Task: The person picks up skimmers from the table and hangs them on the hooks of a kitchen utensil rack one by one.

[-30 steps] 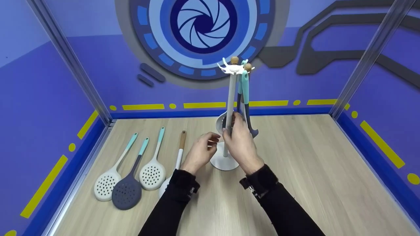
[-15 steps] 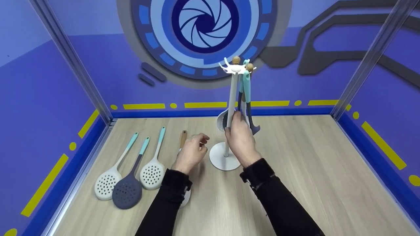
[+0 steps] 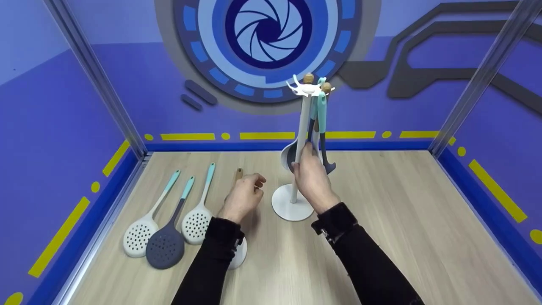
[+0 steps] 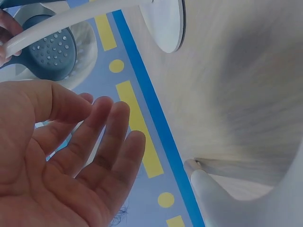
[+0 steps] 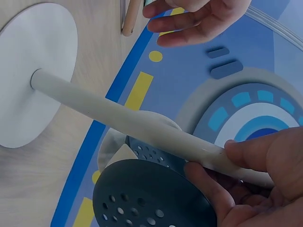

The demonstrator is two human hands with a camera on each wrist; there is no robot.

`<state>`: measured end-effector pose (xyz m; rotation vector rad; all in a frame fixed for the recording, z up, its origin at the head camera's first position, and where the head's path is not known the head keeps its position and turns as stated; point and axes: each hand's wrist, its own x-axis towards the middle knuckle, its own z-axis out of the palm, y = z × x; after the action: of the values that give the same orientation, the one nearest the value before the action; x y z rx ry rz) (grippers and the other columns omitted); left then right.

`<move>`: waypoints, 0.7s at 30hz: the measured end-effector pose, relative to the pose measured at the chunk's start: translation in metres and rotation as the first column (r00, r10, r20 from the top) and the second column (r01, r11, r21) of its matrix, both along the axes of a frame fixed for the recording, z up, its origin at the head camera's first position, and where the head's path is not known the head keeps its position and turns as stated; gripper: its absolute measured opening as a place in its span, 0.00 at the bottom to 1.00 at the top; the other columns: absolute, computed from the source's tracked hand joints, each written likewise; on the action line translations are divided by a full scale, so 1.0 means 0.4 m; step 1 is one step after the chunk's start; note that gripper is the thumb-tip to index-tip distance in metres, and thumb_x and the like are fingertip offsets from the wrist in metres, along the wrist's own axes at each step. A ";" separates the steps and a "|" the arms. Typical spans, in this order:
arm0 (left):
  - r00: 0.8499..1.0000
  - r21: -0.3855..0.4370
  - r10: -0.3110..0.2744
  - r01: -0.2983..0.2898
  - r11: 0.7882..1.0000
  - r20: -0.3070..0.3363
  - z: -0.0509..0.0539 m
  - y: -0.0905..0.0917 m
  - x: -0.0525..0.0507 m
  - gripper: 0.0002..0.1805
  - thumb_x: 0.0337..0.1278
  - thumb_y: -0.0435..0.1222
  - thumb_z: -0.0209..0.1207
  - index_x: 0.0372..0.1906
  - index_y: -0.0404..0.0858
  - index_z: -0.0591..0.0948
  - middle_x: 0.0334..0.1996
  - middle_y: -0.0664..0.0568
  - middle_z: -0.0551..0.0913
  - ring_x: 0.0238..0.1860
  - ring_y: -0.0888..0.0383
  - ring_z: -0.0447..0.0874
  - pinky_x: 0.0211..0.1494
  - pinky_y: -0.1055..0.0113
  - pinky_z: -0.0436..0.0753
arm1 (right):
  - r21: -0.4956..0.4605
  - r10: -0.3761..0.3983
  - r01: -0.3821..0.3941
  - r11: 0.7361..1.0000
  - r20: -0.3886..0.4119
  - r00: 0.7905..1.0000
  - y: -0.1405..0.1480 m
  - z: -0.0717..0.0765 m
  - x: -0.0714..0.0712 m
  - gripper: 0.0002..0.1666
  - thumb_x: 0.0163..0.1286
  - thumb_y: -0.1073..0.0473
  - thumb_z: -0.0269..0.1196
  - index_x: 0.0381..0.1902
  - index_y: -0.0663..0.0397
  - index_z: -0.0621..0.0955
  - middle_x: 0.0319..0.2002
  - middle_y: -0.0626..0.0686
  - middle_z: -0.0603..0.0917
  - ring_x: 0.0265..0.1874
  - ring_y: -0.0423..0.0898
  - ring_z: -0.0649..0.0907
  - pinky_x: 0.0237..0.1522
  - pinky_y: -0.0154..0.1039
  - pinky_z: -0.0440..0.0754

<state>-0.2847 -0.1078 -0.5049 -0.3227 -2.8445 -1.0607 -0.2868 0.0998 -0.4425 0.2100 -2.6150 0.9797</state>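
A white utensil stand is upright on the table, with ladles and other utensils hanging from its hooks on the right and far sides. My right hand grips its pole, thumb on the near side and fingers curled behind, close to a dark perforated utensil head. Left of the stand's round base, my left hand hovers with loosely bent fingers, holding nothing. Under that hand and sleeve lies a white utensil with a wooden handle, mostly hidden in the head view.
Three skimmers lie at the left: a pale one, a dark grey one and another pale one, all with turquoise handles. Printed purple-blue walls with metal corner posts enclose the wooden table.
My left hand has drawn back to the left, away from the stand, to above the wooden-handled utensil. The right hand keeps its hold on the pole. The view has shifted slightly.
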 end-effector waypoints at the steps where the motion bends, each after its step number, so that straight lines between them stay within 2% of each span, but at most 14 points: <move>1: 1.000 0.002 -0.003 0.003 1.000 -0.001 0.000 -0.002 -0.001 0.16 0.72 0.27 0.59 0.59 0.37 0.87 0.53 0.44 0.91 0.53 0.48 0.91 0.59 0.52 0.90 | -0.007 0.004 -0.004 1.000 -0.002 1.000 0.003 0.000 0.000 0.36 0.81 0.67 0.64 0.77 0.74 0.63 0.61 0.76 0.82 0.53 0.68 0.92 0.50 0.60 0.93; 7: 1.000 0.008 0.016 -0.016 1.000 0.014 0.003 -0.014 -0.004 0.16 0.73 0.28 0.60 0.60 0.38 0.87 0.53 0.44 0.91 0.52 0.50 0.91 0.59 0.52 0.90 | -0.023 0.012 -0.012 1.000 0.023 1.000 0.027 0.007 -0.005 0.31 0.80 0.68 0.63 0.73 0.74 0.64 0.57 0.74 0.82 0.49 0.67 0.92 0.46 0.59 0.93; 13: 0.998 -0.019 0.050 -0.049 0.999 0.032 0.009 -0.033 -0.006 0.16 0.75 0.30 0.61 0.62 0.40 0.86 0.54 0.46 0.91 0.52 0.50 0.91 0.56 0.51 0.91 | -0.014 0.000 0.001 1.000 0.058 0.998 0.051 0.006 -0.012 0.33 0.82 0.67 0.61 0.77 0.73 0.62 0.60 0.75 0.82 0.55 0.68 0.91 0.52 0.61 0.93; 17: 0.995 -0.071 0.094 -0.093 0.993 0.024 0.010 -0.054 -0.004 0.16 0.75 0.31 0.63 0.62 0.40 0.86 0.54 0.45 0.90 0.52 0.49 0.91 0.54 0.50 0.91 | -0.007 0.002 -0.002 1.000 0.072 0.997 0.054 0.005 -0.011 0.34 0.84 0.66 0.60 0.79 0.71 0.61 0.60 0.75 0.83 0.56 0.69 0.90 0.53 0.63 0.92; 21: 0.992 -0.153 0.125 -0.127 0.980 -0.024 0.007 -0.077 0.002 0.18 0.72 0.30 0.66 0.63 0.38 0.85 0.54 0.42 0.90 0.49 0.46 0.91 0.50 0.50 0.91 | -0.014 -0.007 0.008 1.000 0.072 0.997 0.050 0.000 -0.007 0.33 0.84 0.65 0.61 0.78 0.70 0.63 0.58 0.74 0.83 0.55 0.69 0.90 0.52 0.63 0.92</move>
<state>-0.2840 -0.1386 -0.5020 -0.1564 -2.8965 -0.8138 -0.2896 0.1199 -0.4424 0.1645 -2.6704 1.0214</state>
